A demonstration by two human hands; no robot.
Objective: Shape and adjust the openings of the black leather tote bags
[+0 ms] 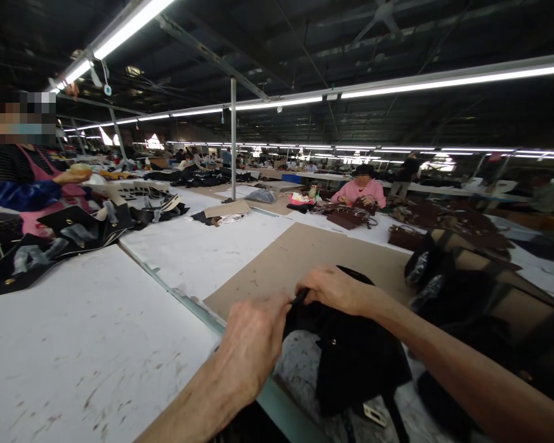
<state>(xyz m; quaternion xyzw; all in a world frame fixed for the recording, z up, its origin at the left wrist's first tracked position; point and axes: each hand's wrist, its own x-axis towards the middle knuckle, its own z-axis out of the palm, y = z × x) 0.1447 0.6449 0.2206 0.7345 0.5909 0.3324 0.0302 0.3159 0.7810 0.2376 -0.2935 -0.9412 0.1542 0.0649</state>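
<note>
A black bag [360, 351] with small metal fittings lies at the near edge of the table, partly under my right forearm. My left hand [258, 332] is closed on the upper left edge of the bag. Right beside it, my right hand [332, 288] pinches the same black edge from above, fingers bent down. The fingertips of both hands nearly meet there. A metal plate with slots [375, 415] hangs at the bag's lower side, near a black strap [396, 418]. My left fingertips are partly hidden behind the hand.
Brown board [314, 252] covers part of the white-papered table [96, 344]. More black bags [466, 295] with plastic-wrapped parts are heaped at right. Black pieces [74, 240] lie at left by a person in a pink apron. Across the table, a person in pink [360, 192] sits by brown bags [351, 215].
</note>
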